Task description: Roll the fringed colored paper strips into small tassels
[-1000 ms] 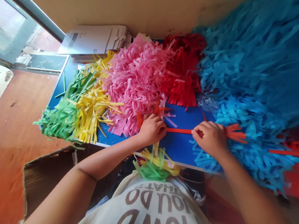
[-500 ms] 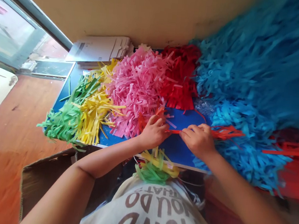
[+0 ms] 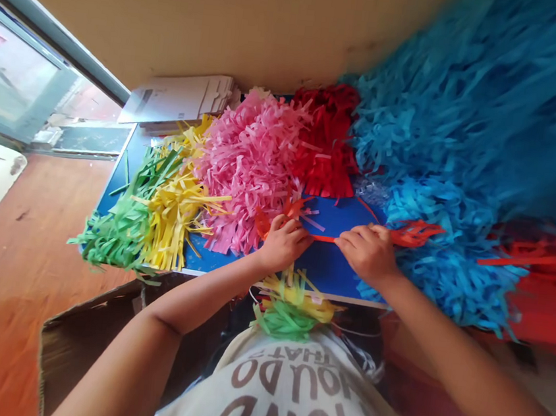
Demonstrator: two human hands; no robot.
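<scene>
A twisted orange-red paper tassel (image 3: 324, 239) is stretched level between my two hands over the blue tabletop (image 3: 324, 266). My left hand (image 3: 285, 243) is closed on its left part, and orange fringe spreads out beyond the fingers. Closed on its right part is my right hand (image 3: 369, 252), with loose orange strips (image 3: 417, 233) fanning out past it. Pink paper fringe (image 3: 253, 159) lies just behind my left hand. Bright blue fringe (image 3: 452, 253) borders my right hand. On my lap, at the table's edge, sits a yellow and green tassel (image 3: 291, 312).
Yellow fringe (image 3: 175, 217) and green fringe (image 3: 116, 231) cover the table's left end. Dark red fringe (image 3: 325, 147) sits at the back, beside a large blue pile (image 3: 481, 110). White cards (image 3: 185, 99) are stacked by the wall. Below stands a cardboard box (image 3: 80, 339). More red paper (image 3: 551, 303) lies at right.
Both hands keep hold of the orange tassel. The twisted middle between them now looks straighter, and the strips at its right end have shifted slightly. The view has tilted a little.
</scene>
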